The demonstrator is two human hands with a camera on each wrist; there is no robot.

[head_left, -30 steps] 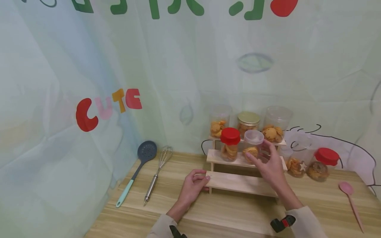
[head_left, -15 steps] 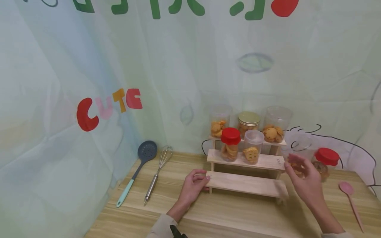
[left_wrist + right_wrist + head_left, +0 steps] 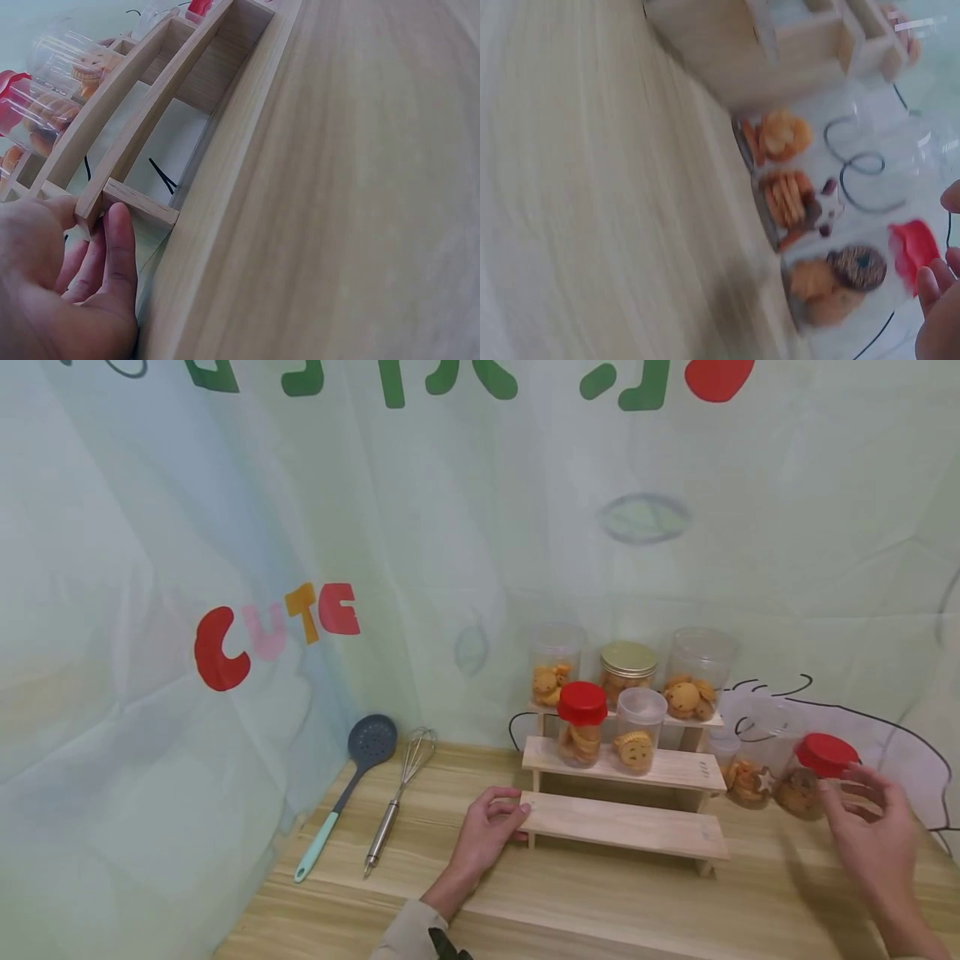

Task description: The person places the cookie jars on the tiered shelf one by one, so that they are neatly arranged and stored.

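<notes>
My left hand (image 3: 486,828) pinches the left end of the lowest step of a tiered wooden rack (image 3: 622,822); the left wrist view shows thumb and fingers on the board's end (image 3: 94,210). At the right, my right hand (image 3: 873,839) is beside a red-lidded cookie jar (image 3: 797,793), fingers spread and bent near its red lid (image 3: 913,251). Whether they touch the lid is unclear. On the middle step stand another red-lidded jar (image 3: 581,739) and a clear-lidded cookie jar (image 3: 636,747).
The top step bears a gold-lidded jar (image 3: 628,667) between two clear jars. More clear cookie jars (image 3: 748,781) stand right of the rack. A slotted spoon (image 3: 341,802) and a whisk (image 3: 393,810) lie at left. A printed cloth (image 3: 450,527) hangs behind.
My right hand has let go of the clear-lidded jar on the middle step and moved right to the red-lidded jar on the table. The left hand stays in place.
</notes>
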